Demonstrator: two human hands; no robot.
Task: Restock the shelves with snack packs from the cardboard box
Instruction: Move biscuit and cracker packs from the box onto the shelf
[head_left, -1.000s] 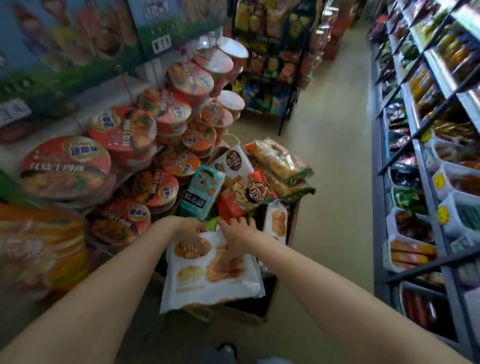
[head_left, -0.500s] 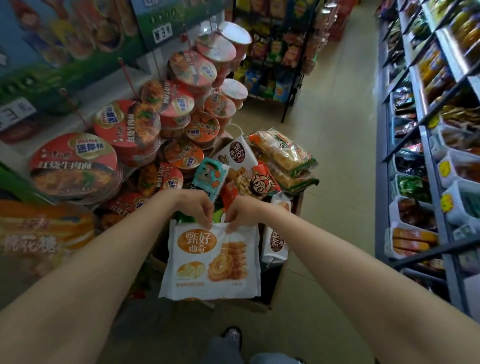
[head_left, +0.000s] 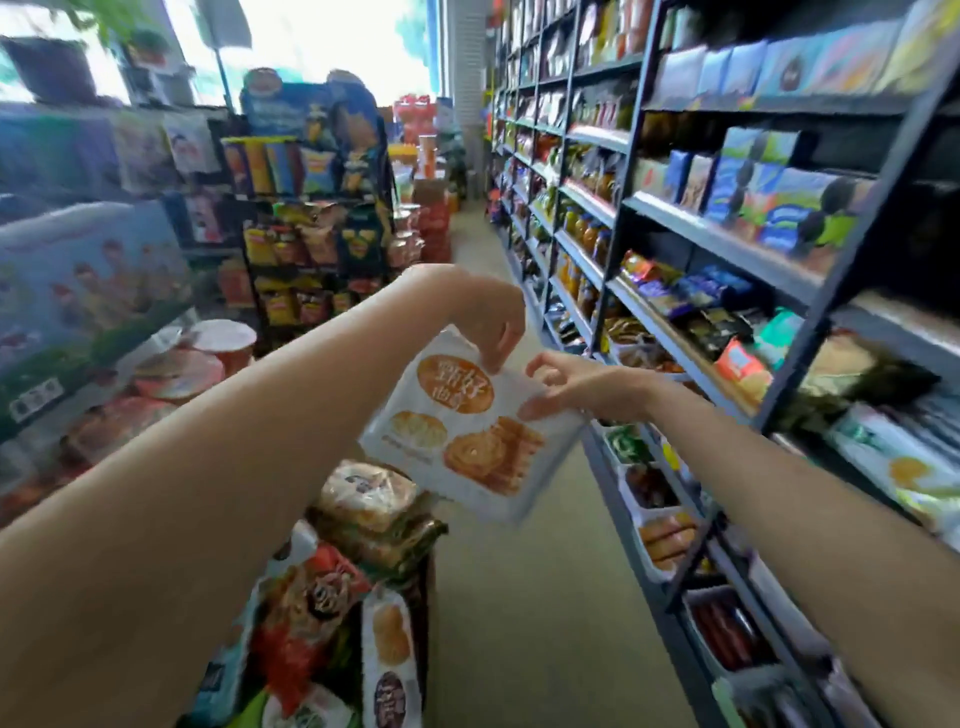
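A shop aisle is seen, with a pale floor (head_left: 524, 613) running from near to far between stocked displays. On the right, dark metal shelves (head_left: 670, 210) are lined with snack packets, boxes and bottles, and white trays of goods are set on the lower levels. On the left, bowls of instant noodles (head_left: 171, 374) are stacked below a large blue printed carton (head_left: 88, 280), and beyond them a wire rack of crisp bags (head_left: 306, 244) is placed. Bright daylight is seen at the far end of the aisle.

A white cookie pack (head_left: 462, 431), printed with an orange circle and pictures of biscuits, is held in the air over the aisle, tilted so that its right corner is turned toward the shelves. Its top edge is pinched by the fingertips of the left hand (head_left: 485, 317), which is reached over from above. Its upper right edge is gripped between the thumb and fingers of the right hand (head_left: 574, 384), close to the shelf fronts. No shelf is touched by the pack.

Below the left arm, near the bottom of the view, the cardboard box (head_left: 428, 613) is seen, of which only a dark side edge is visible. It is filled with snack packs (head_left: 363, 519) heaped above its rim, among them wrapped bread-like packs and a red and white bag.
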